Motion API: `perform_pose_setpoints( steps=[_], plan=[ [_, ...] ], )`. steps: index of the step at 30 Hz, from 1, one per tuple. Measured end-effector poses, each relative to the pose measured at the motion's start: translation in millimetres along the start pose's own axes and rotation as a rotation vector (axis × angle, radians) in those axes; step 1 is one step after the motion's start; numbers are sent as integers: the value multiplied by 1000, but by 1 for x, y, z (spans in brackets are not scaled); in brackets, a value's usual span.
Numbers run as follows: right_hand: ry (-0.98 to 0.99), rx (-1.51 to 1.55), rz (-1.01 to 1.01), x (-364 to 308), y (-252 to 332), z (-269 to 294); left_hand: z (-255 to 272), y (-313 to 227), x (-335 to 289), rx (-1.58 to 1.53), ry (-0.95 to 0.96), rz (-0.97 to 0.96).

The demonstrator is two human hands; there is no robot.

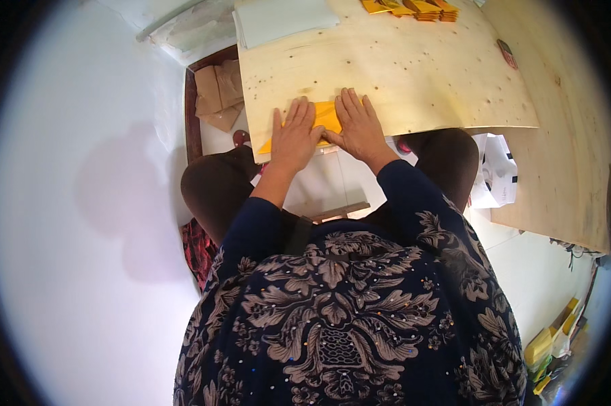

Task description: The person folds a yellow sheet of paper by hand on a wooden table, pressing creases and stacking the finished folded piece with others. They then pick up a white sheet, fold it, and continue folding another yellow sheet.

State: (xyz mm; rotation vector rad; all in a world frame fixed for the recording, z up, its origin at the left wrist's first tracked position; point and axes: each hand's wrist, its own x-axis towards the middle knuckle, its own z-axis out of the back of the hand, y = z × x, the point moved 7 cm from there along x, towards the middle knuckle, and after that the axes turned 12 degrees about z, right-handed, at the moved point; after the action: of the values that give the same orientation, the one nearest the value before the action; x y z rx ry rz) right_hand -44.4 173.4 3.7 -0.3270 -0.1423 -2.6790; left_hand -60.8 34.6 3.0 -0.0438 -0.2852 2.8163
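A piece of folded yellow-orange paper lies flat at the near edge of the wooden table. My left hand rests on its left part, palm down, with fingers stretched forward. On the right part lies my right hand, also flat, its fingers pointing away from me. Both thumbs meet near the paper's middle, close to the table edge. Much of the paper is hidden beneath the hands; a pointed corner shows to the left of my left wrist.
White sheets are stacked at the far left of the table. Several folded yellow-orange pieces lie at the far edge. A small red and dark object sits at the right. Brown paper is left of the table; a white bag stands below right.
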Motion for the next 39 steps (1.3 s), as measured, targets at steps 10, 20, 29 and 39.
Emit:
perform_pose_setpoints(
  steps=[10,20,29,39],
  plan=[
    [-113,-52,-44,5,2,17,5,10,-11,67,-22,68],
    [-131,19,10,6,4,-2,0,13,-10,94,-66,23],
    [-70,-101,-56,-27,-15,7,14,38,-24,130,-39,3],
    [-105,-32,-57,-26,-12,15,30,-3,-39,-175,-57,-283]
  ],
)
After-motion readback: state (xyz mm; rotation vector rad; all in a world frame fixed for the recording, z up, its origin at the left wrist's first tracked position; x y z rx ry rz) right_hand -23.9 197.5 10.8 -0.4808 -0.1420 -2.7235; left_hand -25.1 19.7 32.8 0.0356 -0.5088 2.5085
